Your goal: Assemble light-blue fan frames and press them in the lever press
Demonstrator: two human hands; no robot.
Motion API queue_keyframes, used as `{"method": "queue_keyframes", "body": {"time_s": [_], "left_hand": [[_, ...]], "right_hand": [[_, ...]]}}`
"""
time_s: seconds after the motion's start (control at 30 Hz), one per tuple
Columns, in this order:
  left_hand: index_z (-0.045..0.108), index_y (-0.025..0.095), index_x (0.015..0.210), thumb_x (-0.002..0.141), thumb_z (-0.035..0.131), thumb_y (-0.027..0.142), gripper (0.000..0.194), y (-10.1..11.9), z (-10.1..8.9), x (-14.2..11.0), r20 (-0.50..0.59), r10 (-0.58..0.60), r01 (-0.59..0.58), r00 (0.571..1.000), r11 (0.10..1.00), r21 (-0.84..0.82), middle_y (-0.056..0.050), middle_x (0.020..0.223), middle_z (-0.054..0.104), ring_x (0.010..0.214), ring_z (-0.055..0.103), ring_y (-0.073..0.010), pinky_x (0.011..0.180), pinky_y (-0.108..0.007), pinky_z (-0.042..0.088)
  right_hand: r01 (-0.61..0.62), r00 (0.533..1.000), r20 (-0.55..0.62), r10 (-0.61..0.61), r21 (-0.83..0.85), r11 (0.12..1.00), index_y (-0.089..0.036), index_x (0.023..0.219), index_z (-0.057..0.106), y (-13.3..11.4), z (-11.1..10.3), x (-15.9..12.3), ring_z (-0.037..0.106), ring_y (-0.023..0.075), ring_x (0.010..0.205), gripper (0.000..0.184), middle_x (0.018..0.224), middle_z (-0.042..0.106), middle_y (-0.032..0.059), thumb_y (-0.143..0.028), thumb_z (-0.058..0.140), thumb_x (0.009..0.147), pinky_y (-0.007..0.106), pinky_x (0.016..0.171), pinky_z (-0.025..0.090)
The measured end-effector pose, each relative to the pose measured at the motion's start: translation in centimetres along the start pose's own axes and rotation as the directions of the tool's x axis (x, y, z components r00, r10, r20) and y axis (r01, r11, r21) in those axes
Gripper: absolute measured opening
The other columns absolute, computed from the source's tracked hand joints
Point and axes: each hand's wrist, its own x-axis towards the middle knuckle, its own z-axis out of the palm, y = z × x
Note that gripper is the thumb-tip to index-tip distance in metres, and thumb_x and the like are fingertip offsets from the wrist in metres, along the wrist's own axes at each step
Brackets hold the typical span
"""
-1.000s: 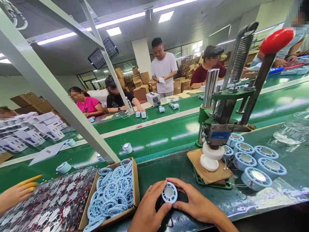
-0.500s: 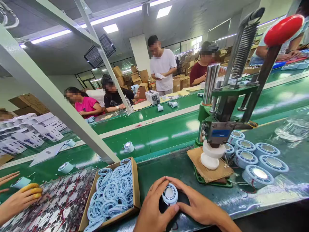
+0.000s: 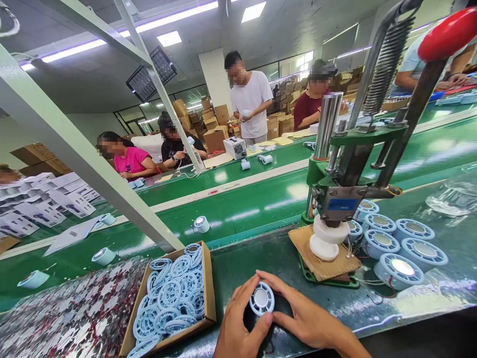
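Note:
My left hand and my right hand together hold a small round light-blue part with a silver centre, just above the green bench near its front edge. A dark piece sits under the part between my palms. To the left lies a cardboard box filled with several light-blue rings. To the right stands a green hand press with a red knob and a white round die.
Several finished blue round units lie right of the press. A heap of small wired boards covers the bench at the left. Blue units ride the green conveyor. Other people work across the belt, with cardboard boxes behind.
The neighbour's hand with yellow fingertips at the far left has gone from view, leaving a blue unit on the belt. Units on the conveyor have drifted right. My hands keep holding the part.

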Motion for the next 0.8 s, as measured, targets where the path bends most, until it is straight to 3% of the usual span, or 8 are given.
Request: {"method": "queue_keyframes", "body": {"time_s": [0.17, 0.43, 0.67, 0.8], "left_hand": [[0.048, 0.032, 0.151, 0.092, 0.064, 0.046, 0.063, -0.4, 0.1, -0.1, 0.022, 0.002, -0.002, 1.000, 1.000, 0.030, -0.004, 0.149, 0.058, 0.134, 0.055, -0.0263, 0.117, -0.042, 0.043], [0.042, 0.032, 0.155, 0.098, 0.055, 0.050, 0.061, -0.7, 1.3, -0.8, -0.043, 0.027, -0.022, 0.999, 0.993, 0.115, -0.004, 0.154, 0.052, 0.140, 0.049, -0.0272, 0.118, -0.045, 0.042], [0.022, 0.027, 0.162, 0.105, 0.040, 0.043, 0.062, -1.0, 3.2, -2.0, -0.113, 0.062, -0.015, 0.992, 0.926, 0.378, -0.007, 0.163, 0.040, 0.146, 0.041, -0.0263, 0.115, -0.047, 0.041], [0.016, 0.023, 0.164, 0.106, 0.036, 0.042, 0.064, -0.4, 3.0, -2.1, -0.099, 0.031, 0.012, 0.995, 0.912, 0.410, -0.008, 0.165, 0.037, 0.148, 0.038, -0.0263, 0.118, -0.049, 0.040]], "right_hand": [[0.009, 1.000, -0.004, -0.009, -0.005, 1.000, -0.026, 0.162, 0.025, 0.1, 0.1, 0.0, 0.031, 0.0254, 0.153, 0.077, 0.166, 0.030, 0.0081, -0.031, 0.061, 0.094, 0.046, 0.130, 0.021], [-0.005, 1.000, -0.004, 0.005, -0.035, 0.999, -0.030, 0.161, 0.028, -0.1, 0.0, -0.2, 0.032, 0.0241, 0.152, 0.071, 0.166, 0.031, 0.0049, -0.031, 0.058, 0.096, 0.046, 0.129, 0.023], [-0.003, 1.000, 0.009, 0.004, -0.025, 1.000, -0.028, 0.162, 0.024, -0.7, 0.4, -0.8, 0.027, 0.0251, 0.155, 0.062, 0.168, 0.025, 0.0044, -0.049, 0.039, 0.106, 0.049, 0.130, 0.018], [-0.023, 0.998, -0.056, 0.017, -0.094, 0.995, -0.030, 0.161, 0.029, -0.6, 1.3, -0.6, 0.029, 0.0215, 0.154, 0.058, 0.166, 0.030, 0.0024, -0.055, 0.032, 0.108, 0.045, 0.130, 0.021]]}}
